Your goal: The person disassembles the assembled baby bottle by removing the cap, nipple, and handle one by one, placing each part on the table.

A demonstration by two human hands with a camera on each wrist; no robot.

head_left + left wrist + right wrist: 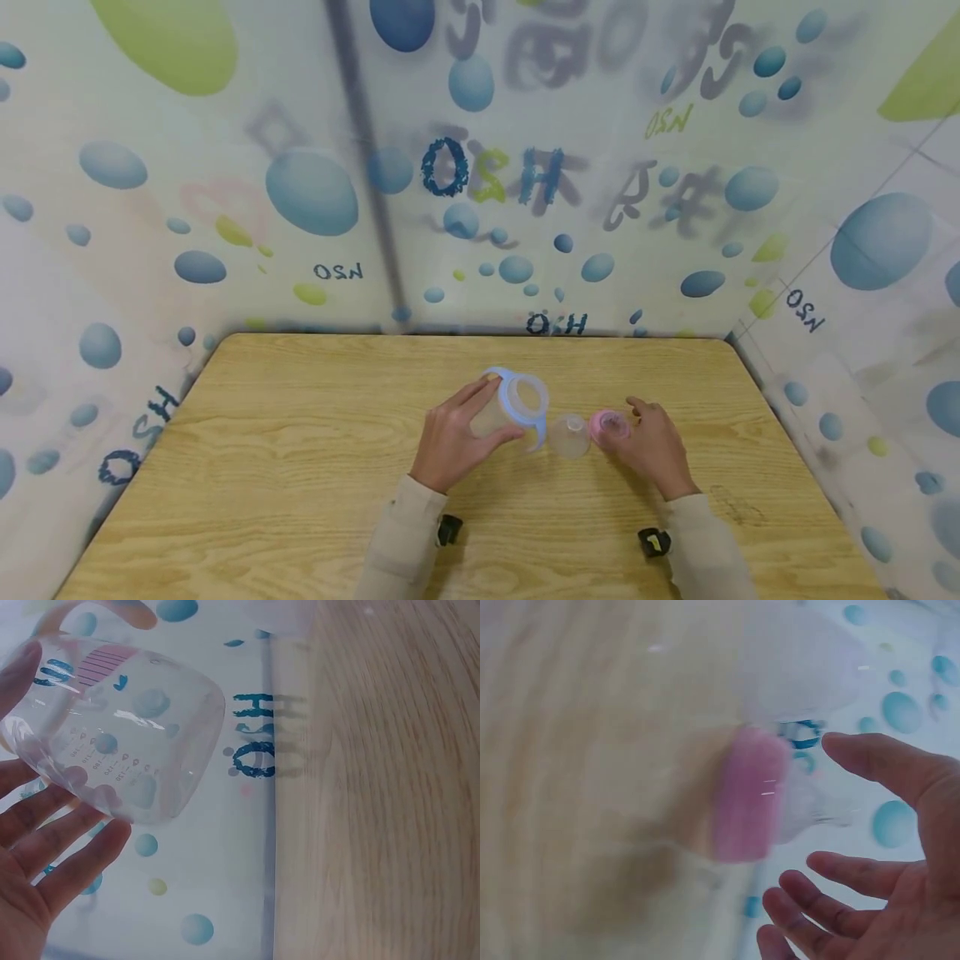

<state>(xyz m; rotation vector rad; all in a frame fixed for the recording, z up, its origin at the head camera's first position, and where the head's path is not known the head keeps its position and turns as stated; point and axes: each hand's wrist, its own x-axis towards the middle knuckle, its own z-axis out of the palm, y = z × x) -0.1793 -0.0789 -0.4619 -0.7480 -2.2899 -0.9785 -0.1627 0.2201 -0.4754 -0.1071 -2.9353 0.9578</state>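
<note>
In the head view my left hand (452,435) grips a clear baby bottle (487,418) from its left side. The bottle is tilted, with its open mouth facing up and right, and a light blue two-handled ring (513,402) surrounds its neck. Printed measuring marks show on the bottle (120,750) in the left wrist view. My right hand (658,448) is beside a pink collar (597,426) with a clear nipple (802,810). In the right wrist view its thumb and fingers are spread around the nipple side. A clear domed cap (570,443) stands between bottle and collar.
The wooden table (300,467) extends on both sides of the hands. A patterned wall (480,300) borders its back edge, and another wall (847,367) runs along the right. Black wrist devices (449,529) are on both arms.
</note>
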